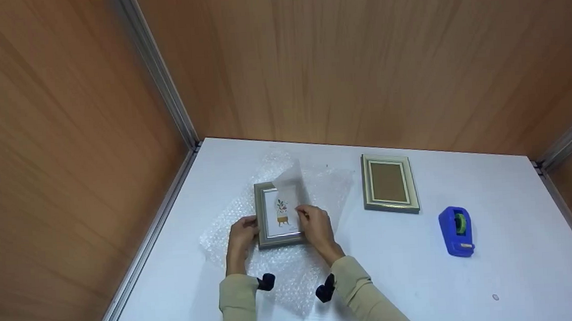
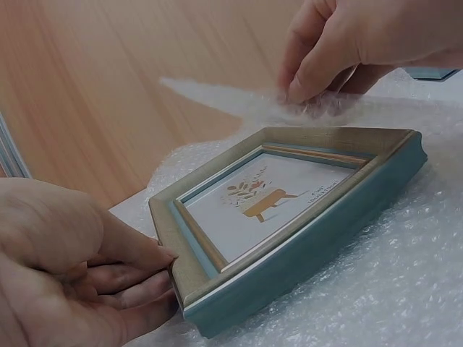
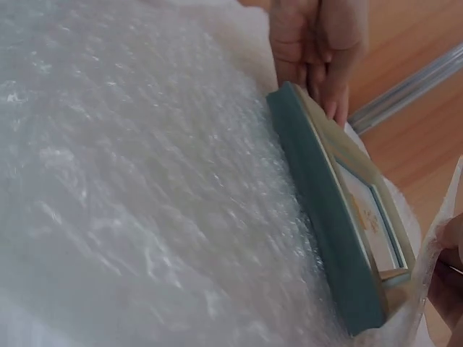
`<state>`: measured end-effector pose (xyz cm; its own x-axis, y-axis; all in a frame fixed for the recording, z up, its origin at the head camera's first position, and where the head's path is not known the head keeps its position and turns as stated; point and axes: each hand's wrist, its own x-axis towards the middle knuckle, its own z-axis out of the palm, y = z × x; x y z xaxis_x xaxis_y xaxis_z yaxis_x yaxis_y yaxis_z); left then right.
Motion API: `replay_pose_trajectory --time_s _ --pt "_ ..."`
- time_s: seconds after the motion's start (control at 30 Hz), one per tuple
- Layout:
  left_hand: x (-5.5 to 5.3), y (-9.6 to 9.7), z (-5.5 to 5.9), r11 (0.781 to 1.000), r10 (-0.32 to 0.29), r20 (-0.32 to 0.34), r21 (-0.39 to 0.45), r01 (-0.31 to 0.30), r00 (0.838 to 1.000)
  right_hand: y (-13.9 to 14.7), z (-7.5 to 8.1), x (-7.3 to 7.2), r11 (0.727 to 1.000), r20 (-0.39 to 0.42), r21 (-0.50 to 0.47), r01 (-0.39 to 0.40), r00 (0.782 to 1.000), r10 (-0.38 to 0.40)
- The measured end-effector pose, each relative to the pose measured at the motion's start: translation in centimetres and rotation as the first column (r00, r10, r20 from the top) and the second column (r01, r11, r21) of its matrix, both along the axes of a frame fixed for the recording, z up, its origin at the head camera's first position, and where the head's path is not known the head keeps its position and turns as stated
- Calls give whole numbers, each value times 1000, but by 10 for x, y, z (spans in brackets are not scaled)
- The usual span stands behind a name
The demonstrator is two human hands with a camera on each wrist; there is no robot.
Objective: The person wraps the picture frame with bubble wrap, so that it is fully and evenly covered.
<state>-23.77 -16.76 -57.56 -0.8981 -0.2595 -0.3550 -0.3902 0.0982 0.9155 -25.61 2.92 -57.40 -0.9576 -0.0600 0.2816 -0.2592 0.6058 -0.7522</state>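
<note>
A picture frame (image 1: 261, 209) with a printed plant picture lies face up on a sheet of bubble wrap (image 1: 293, 274). At the frame's left edge is my left hand (image 1: 241, 236), thumb on the rim and fingers curled against the side, as the left wrist view shows. My right hand (image 1: 317, 225) pinches a lifted edge of the wrap between thumb and fingers, over the frame's right side. That raised flap (image 1: 287, 180) covers part of the frame in the head view. The frame's sides look blue-green in the right wrist view.
A second frame (image 1: 411, 177) with a brown panel lies to the right at the back. Nearer, also at right, stands a blue tape dispenser (image 1: 452, 239) with a green roll. Wooden panels (image 1: 340, 68) border the white table (image 1: 402, 272) behind and at the left.
</note>
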Motion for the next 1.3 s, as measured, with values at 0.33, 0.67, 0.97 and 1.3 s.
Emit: replay_pose_trajectory --time_s 0.33,0.67,0.97,1.3 --pt "-1 3 -2 1000 -1 -21 4 1 1000 -8 -13 3 995 33 103 16 999 -20" --pt "3 0 -5 999 -21 -29 -39 20 999 -13 -21 5 976 -105 218 28 994 -5" --pt "11 -28 8 872 64 -136 -474 -122 989 -13 -23 2 959 -149 283 19 989 25" --pt "35 -81 20 841 171 32 -526 -129 985 -13 -23 2 970 -56 242 -32 997 47"
